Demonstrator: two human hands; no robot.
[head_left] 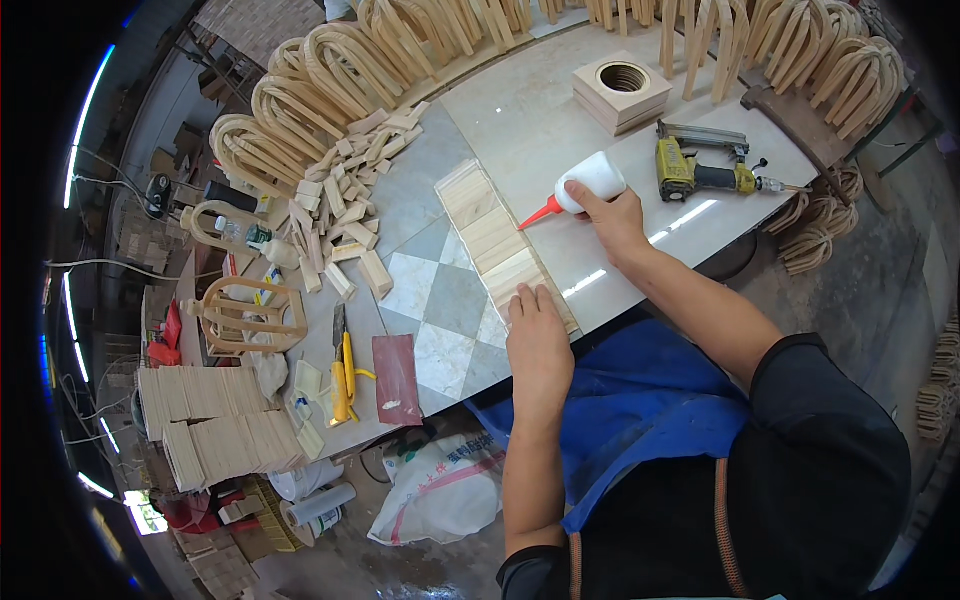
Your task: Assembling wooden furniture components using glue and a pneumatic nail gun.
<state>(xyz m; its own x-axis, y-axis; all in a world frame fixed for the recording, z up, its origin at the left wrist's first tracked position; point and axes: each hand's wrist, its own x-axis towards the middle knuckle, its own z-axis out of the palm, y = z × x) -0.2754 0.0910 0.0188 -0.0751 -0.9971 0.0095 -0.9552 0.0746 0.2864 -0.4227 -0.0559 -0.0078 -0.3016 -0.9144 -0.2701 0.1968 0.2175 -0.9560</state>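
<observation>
In my right hand (612,218) is a white glue bottle (600,178), tipped so that its red nozzle (541,212) points down and left. The nozzle's tip is at the right edge of a row of pale wooden blocks (484,226), laid side by side in a long strip on the table. Whether glue is coming out is too small to see. My left hand (538,332) lies over the near end of that strip, fingers stretched forward on the wood and holding nothing.
Loose wooden blocks (338,207) are heaped left of the strip. A yellow nail gun (703,165) and a square wooden piece with a round hole (622,92) lie to the right. Pliers (344,370) and red sandpaper (397,380) sit near the front edge. Bent-wood frames (345,65) line the far edge.
</observation>
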